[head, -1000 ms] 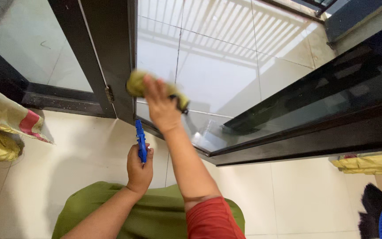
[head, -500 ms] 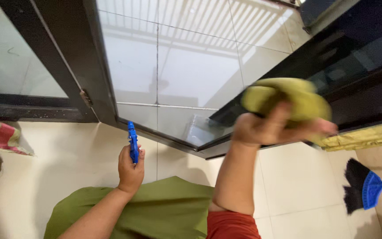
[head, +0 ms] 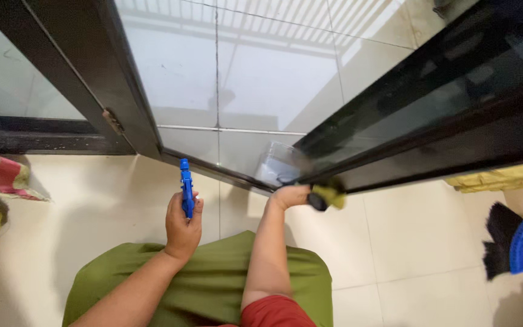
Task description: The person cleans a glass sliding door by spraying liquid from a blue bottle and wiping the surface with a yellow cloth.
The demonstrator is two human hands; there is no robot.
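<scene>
Yellow cloth (head: pixel 329 195) sits bunched in your right hand (head: pixel 290 196), fingers closed on it, pressed low against the dark door frame (head: pixel 431 136) by the floor. Your left hand (head: pixel 183 225) wraps the blue spray tool (head: pixel 185 188) upright, held clear.

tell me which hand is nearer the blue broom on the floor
Right. The right hand, holding a yellow-green cloth at the bottom of the dark door frame, is closer to the blue broom. The left hand, with a blue spray bottle, is farther away.
</scene>
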